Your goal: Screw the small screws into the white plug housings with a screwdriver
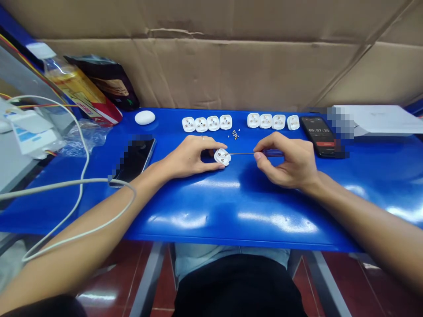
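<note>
my left hand is curled around a white plug, which sits low over the blue table, just in front of my body's midline. my thumb is under its near edge and my index finger over its far edge, so the hand is nearly closed, with the plug pinched between them. i can't tell if the plug is resting on the table or lifted slightly off it.

my right hand is pinched closed on a screwdriver, thumb and index finger on its dark blue handle. the thin shaft runs straight across to the plug, and its tip meets the plug's right side.

beyond my hands, eight more plugs stand in two rows of four, with a gap between the rows. a small scatter of screws lies just below that gap. a black phone lies near my left wrist, and another phone showing a timer lies just past my right hand. a white cable loops across my left forearm, and a cardboard sheet stands behind the table.
</note>
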The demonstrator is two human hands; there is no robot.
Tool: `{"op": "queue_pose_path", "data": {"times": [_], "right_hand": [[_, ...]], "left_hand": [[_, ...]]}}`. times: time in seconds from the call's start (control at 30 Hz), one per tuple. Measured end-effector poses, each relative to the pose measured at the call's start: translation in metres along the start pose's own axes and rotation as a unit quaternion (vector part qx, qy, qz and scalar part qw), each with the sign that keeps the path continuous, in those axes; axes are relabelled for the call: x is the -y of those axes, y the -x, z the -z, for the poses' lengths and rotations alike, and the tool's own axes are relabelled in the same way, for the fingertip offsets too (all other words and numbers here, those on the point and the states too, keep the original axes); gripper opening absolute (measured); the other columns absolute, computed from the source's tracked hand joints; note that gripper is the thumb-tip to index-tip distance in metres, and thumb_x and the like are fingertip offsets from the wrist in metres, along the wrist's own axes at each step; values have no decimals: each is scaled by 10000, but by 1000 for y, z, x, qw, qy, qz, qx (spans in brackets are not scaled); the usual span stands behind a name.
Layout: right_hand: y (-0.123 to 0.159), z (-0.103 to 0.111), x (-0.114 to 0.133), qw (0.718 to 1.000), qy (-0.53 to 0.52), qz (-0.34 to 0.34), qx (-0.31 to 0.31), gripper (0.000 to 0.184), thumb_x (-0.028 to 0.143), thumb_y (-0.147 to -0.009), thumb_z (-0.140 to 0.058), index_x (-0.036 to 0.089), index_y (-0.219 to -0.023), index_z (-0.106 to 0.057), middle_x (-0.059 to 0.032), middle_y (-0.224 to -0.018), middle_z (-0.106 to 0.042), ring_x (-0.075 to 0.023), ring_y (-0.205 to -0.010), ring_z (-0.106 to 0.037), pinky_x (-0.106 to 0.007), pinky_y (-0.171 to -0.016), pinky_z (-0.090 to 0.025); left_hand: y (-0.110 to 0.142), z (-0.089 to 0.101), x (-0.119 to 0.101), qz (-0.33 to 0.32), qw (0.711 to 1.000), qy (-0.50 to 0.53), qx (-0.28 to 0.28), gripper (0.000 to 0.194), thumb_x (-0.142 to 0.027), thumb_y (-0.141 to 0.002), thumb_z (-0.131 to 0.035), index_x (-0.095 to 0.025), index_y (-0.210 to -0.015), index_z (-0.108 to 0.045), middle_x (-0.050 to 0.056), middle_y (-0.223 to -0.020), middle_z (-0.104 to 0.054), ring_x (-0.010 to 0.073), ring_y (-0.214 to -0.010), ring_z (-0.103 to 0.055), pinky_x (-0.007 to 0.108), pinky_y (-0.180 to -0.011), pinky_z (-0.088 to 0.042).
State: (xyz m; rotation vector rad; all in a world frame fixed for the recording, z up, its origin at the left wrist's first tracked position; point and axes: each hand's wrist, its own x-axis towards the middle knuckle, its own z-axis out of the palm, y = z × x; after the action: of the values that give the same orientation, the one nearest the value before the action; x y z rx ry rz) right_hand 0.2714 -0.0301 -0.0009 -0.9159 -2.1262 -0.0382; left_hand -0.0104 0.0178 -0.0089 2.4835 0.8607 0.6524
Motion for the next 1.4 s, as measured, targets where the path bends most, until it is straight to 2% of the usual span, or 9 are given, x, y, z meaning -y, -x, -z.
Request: {"op": "queue_pose_path", "data": {"times": [0.73,0.97,1.17,1.3,1.4], "right_hand": [[1,1,-2,1000,-4,1,8,74,180,-883,-679,243,-909,-650,15,-762,-760,-177,-607,-722,-294,-557,-532],[3,-3,-3,1000,-23,-12,-5,151,208,-925,-707,235,-1067,-665,-14,-898,-796,-195,-702,-784,-294,-589,-611],[1,-2,-2,1000,-20,-20,6,69,224,-960,-687,237,-1017,-651,-19,-861,-794,-198,-693,-779,-316,-626,-630],[-2,0,-1,999,-48,-14,3,168,191,-912,-672,231,-1070,-634,-35,-920,-793,-207,-753,-781,-332,-682,-659],[-2,-1,-1,998,-49,-23,-4,169,169,-917,-673,226,-1071,-630,-36,-914,-790,-198,-742,-778,-319,-670,-660]], "left_hand": [[0,-1,2,-14,1000,-7,-4,474,-473,-926,-810,-207,-1315,-768,61,-1080,-806,209,-923,-742,292,-836,-536],[1,-2,4,-23,1000,5,-12,483,-458,-926,-818,-206,-1334,-766,71,-1093,-816,220,-948,-748,311,-851,-545],[1,-2,5,-36,999,-1,-24,463,-415,-925,-827,-205,-1335,-769,71,-1091,-813,217,-972,-734,320,-901,-545],[1,-1,4,-34,999,-1,-19,473,-411,-928,-828,-197,-1344,-766,82,-1119,-809,224,-1003,-732,325,-928,-549],[1,0,4,-34,999,5,-11,471,-403,-938,-815,-208,-1362,-755,81,-1152,-807,222,-1013,-742,325,-936,-554]]}}
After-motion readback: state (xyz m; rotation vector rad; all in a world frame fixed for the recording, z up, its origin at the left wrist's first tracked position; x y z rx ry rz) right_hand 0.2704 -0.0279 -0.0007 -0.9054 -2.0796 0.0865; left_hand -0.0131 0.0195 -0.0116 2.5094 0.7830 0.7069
